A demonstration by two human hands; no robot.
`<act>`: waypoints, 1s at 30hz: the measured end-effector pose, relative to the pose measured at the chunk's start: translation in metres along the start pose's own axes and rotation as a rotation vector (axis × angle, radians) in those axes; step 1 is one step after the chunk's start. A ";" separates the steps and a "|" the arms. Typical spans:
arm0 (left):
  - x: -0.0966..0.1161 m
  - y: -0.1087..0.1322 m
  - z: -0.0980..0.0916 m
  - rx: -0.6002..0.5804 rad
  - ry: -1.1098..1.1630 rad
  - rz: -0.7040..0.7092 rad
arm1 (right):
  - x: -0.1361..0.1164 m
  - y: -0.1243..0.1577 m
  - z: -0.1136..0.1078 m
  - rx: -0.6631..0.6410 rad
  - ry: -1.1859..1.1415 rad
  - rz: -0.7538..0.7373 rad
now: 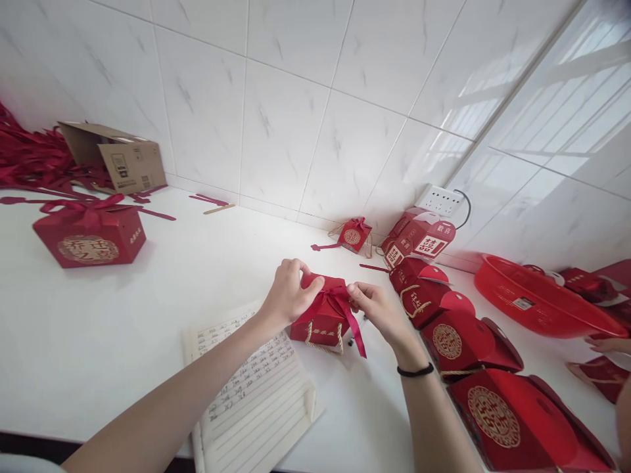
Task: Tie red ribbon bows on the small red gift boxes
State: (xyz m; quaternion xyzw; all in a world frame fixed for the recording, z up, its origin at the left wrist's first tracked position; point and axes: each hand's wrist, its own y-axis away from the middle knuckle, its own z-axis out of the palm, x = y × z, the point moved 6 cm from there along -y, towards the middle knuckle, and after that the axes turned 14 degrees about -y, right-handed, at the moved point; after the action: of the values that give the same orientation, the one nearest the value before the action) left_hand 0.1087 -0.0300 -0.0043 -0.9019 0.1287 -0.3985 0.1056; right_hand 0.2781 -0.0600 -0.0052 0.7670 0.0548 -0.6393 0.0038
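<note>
While pinching a crimson satin ribbon (355,334) with the right hand (379,312), holds the left hand (287,295) curled at the ribbon's other side. Cannot tell how firmly. Just beneath, see a red cardboard box with beige rope handles (321,318) on the white worktop (217,263). From there, note a lined paper notebook (266,407) at 7 o'clock, a small red cardboard box (353,237) at 1, a red plastic basin (557,309) at 3.

Layout on the table (211,263): at centre, a gift box (325,332) between the left hand (292,297) and the right hand (378,307), with a notebook (261,414) before it to the left. Far left, a second box (93,248) stands before a carton (138,167); behind centre, a small box (355,236) near the wall (280,125); right, a row of boxes (474,345), then a basin (557,307).
</note>
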 end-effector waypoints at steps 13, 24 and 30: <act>0.006 0.000 -0.003 -0.134 -0.167 -0.027 | 0.006 0.000 0.009 -0.055 -0.276 0.003; 0.008 0.003 -0.005 -0.114 -0.240 -0.047 | 0.014 -0.001 0.009 -0.129 -0.502 0.038; 0.001 -0.001 0.001 -0.095 -0.181 -0.030 | 0.022 -0.006 0.003 0.001 -0.477 0.075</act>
State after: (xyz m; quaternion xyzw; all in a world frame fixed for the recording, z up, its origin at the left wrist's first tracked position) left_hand 0.1100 -0.0294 -0.0041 -0.9400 0.1240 -0.3104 0.0680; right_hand 0.2789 -0.0529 -0.0272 0.5958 0.0237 -0.8018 0.0401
